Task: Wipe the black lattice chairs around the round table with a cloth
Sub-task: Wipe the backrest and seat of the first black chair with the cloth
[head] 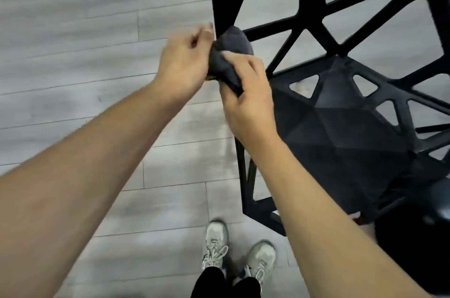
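Step in hand, as I read it: regripping or refolding the cloth between wipes, not wiping. The cloth is a dark grey bundle held in front of the chair, at the chair's left rear corner where the backrest post meets the seat. It looks to be touching or just off that post; motion blur there, so I can't say which.

Hands: the right hand grips the lower part of the cloth, thumb over the fabric and fingers curled round it. The left hand has fingers curled at the cloth's left edge, likely pinching it, though the fingertips are blurred. A small yellow bit shows under the cloth at the left hand; can't tell what it is.

Next move calls for: a flat pad of cloth in one hand, then running it along the lattice bars. The struts are narrow with open triangles between, so the cloth should wrap each bar rather than skim across. The faceted seat wants a broader pass.

Surface and room: grey wood-look plank floor to the left of the chair and below it. The person's grey sneakers stand just left of the chair's front leg. A dark rounded shape sits at the chair's lower right, possibly a stool or a table base. No tabletop in view.
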`<state>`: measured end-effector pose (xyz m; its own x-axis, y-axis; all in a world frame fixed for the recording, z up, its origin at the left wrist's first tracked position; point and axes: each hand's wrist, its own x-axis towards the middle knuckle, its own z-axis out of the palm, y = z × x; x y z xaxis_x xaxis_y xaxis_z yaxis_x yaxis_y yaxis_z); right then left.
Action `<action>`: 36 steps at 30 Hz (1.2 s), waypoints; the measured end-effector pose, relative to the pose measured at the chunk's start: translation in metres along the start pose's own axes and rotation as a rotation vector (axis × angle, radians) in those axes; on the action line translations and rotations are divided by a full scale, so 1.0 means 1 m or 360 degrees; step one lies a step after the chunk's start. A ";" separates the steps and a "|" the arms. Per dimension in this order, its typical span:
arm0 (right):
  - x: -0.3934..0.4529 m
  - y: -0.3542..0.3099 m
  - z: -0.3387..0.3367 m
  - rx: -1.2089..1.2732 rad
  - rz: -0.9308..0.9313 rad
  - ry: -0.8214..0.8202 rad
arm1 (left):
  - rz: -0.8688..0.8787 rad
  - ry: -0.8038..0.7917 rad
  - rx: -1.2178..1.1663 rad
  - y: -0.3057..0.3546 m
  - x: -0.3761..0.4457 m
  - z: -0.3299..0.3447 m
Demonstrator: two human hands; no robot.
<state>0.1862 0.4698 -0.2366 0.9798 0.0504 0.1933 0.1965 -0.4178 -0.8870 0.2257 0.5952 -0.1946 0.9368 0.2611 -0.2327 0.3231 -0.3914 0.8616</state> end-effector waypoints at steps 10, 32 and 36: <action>-0.193 0.032 -0.011 -0.0774 0.0070 -0.0263 | 0.0115 0.0071 0.0222 0.005 0.023 0.004; -0.223 0.033 -0.044 -0.0359 0.0370 -0.0263 | 0.0180 0.0091 0.0467 -0.006 -0.006 0.023; -0.147 0.053 -0.066 -0.0260 0.0487 0.0278 | 0.0037 -0.0067 0.0446 -0.051 -0.062 0.047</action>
<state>0.0505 0.3803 -0.2841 0.9686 -0.2486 0.0110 -0.1263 -0.5294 -0.8389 0.1569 0.5577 -0.2450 0.9473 0.2147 -0.2380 0.3205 -0.6271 0.7100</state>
